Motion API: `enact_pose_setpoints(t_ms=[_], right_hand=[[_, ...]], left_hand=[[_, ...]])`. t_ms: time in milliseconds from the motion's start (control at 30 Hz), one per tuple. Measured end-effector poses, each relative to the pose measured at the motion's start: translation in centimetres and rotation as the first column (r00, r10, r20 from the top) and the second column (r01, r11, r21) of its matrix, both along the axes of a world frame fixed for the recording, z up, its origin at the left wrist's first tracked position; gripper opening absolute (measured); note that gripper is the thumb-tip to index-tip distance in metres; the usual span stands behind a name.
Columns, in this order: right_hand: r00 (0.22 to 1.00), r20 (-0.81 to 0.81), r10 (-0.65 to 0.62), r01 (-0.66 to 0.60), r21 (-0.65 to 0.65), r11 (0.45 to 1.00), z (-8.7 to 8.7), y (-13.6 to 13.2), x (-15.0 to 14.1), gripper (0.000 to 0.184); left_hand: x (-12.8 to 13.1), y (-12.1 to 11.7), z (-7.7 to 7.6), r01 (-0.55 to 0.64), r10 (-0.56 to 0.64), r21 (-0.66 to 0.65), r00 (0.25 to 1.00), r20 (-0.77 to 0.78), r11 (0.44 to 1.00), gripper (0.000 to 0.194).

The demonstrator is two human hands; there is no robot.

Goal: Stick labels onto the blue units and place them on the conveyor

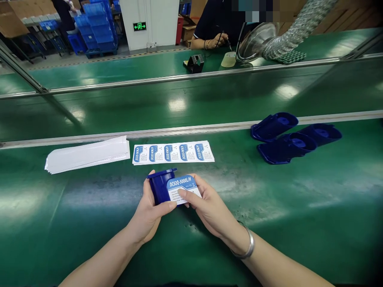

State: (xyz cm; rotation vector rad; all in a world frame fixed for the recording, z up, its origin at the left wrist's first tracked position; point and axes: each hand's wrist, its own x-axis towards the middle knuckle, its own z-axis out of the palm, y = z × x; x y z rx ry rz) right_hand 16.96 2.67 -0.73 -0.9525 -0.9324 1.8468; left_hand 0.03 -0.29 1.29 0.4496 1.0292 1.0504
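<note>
A: What is in your left hand [149, 211]?

B: You have it closed around a dark-blue, hollow-looking plastic housing [158, 187], fingers behind and thumb across the front, up off the glossy green work surface [104, 231]

A: And your right hand [212, 205], the one with the silver metal bangle [248, 247] at the wrist?

B: You pinch a blue-and-white printed label [183, 185] with it, thumb on the printed face and fingers behind. The label lies over the housing's front, and your left thumb reaches its lower corner. You cannot tell from here whether it is stuck down all over, or whether your right fingers grip the housing too

A: So your hands are close together on the same piece. What lies beyond them?

B: Just past the housing you have a white sheet of five blue-and-white labels [172, 153] in a row, with a stack of long white paper strips [88, 155] beside it on your left. Well over to your right, three more dark-blue plastic housings [284, 149] lie grouped near the pale edge strip [185, 132]
</note>
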Motion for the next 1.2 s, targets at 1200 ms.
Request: enact_pose_setpoints(t_ms=[1200], right_hand=[[0.858,0.384,-0.341,-0.123,0.799,0.589,1.7,0.0,0.4,0.037]], left_hand=[[-0.9,-1.3,-1.7,-0.036,0.035,0.04,0.999,0.031,0.999,0.071]])
